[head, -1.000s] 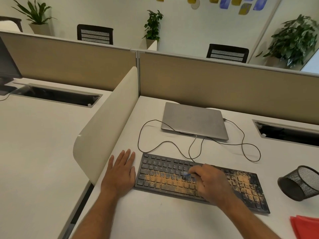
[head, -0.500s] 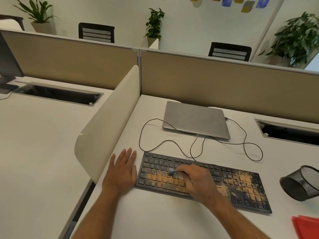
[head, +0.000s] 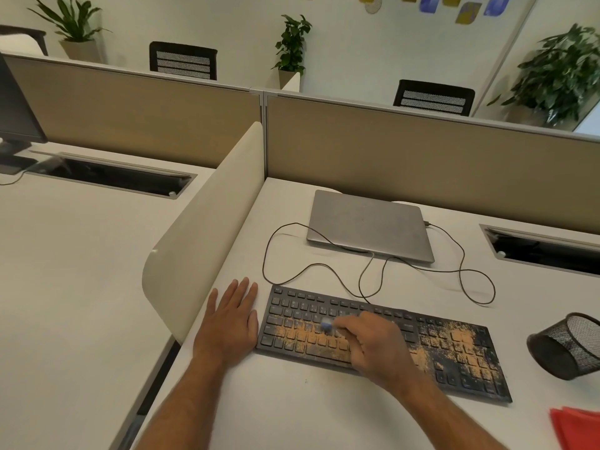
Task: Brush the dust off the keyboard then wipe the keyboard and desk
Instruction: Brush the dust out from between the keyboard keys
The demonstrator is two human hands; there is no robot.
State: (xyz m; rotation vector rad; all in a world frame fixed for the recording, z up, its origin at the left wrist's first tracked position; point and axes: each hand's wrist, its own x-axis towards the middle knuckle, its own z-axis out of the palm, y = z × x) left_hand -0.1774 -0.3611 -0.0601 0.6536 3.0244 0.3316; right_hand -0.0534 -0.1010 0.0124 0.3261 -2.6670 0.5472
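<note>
A black keyboard [head: 454, 349] lies on the white desk [head: 292, 410], speckled with orange dust over its middle and right keys. My right hand [head: 373, 349] hovers over the keyboard's centre and grips a small brush [head: 326, 326] whose blurred blue tip touches the dusty keys left of centre. Flat on the desk beside the keyboard's left end rests my left hand [head: 230, 323], fingers straight. A folded red cloth [head: 578, 427] lies at the lower right corner.
A closed grey laptop [head: 370, 225] sits behind the keyboard, its thin cable [head: 467, 280] looping across the desk. A black mesh cup [head: 568, 345] lies tipped at the right. A cream divider [head: 201, 241] bounds the left side; a tan partition [head: 422, 157] stands behind.
My right hand with the brush has swept leftward across the keyboard, from right of centre towards the left keys. My left hand has stayed put.
</note>
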